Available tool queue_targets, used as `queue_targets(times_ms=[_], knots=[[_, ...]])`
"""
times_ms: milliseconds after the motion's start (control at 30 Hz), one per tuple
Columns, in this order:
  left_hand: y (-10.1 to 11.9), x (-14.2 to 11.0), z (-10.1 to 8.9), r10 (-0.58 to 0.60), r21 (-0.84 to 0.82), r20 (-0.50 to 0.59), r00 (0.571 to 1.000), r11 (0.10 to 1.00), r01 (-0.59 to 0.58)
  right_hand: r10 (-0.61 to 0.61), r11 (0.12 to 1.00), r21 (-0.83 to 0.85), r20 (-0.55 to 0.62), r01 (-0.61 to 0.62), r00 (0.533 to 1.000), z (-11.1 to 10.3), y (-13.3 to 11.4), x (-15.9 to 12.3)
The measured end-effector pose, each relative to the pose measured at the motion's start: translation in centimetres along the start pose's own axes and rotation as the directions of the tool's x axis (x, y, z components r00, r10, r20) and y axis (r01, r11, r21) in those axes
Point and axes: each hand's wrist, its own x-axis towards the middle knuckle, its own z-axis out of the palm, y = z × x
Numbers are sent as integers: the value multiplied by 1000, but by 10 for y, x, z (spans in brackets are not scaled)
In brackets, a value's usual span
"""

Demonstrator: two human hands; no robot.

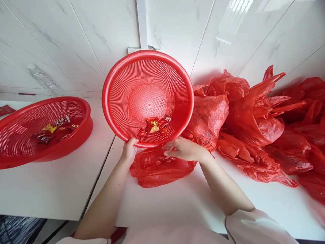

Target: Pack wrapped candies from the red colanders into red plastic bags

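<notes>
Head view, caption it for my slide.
Left hand grips a tilted red basket with small wrapped packets; right hand over a red plastic bag.

Two red baskets (147,53) (81,142), one bottle (47,81)

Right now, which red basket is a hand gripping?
The middle basket, its mouth facing us: the left hand grips its lower rim. No hand shows on the other basket, at the left edge.

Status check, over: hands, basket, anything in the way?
Left hand gripping tilted red basket by its lower rim. Right hand at red bag below. Wrapped packets gathered low inside basket. Bulging bags crowd basket's right side.
</notes>
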Motion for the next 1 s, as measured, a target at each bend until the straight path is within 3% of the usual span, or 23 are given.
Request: queue_targets(times_ms=[100,167,333,433,500,633,767,867,1000], knots=[[-2,1,-2,4,17,13,1000,1000,-4,24,987,-149,-237,-61,971,7,9,9],[-5,1,-3,-7,21,39,999,1000,6,2,950,-296,-324,-104,946,14,18,16],[-5,1,-3,-32,10,32,999,999,31,-31,900,-427,-254,-83,967,23,29,23],[-3,0,-1,-15,-23,22,1000,1000,16,-134,939,-334,-155,76,979,20,26,21],[-2,1,-1,-3,-37,17,1000,999,4,-138,973,-211,-203,94,969,18,25,20],[-1,3,-2,9,-30,24,1000,1000,-9,84,987,158,-362,-27,928,15,25,20],[-1,3,-2,28,-38,20,999,999,-27,160,889,458,-269,-20,950,10,26,17],[-1,4,-2,45,-47,16,999,998,-44,165,853,521,-220,-27,962,5,23,14],[-3,5,-3,79,-51,0,997,996,-79,89,903,430,-139,-21,986,1,14,8]])
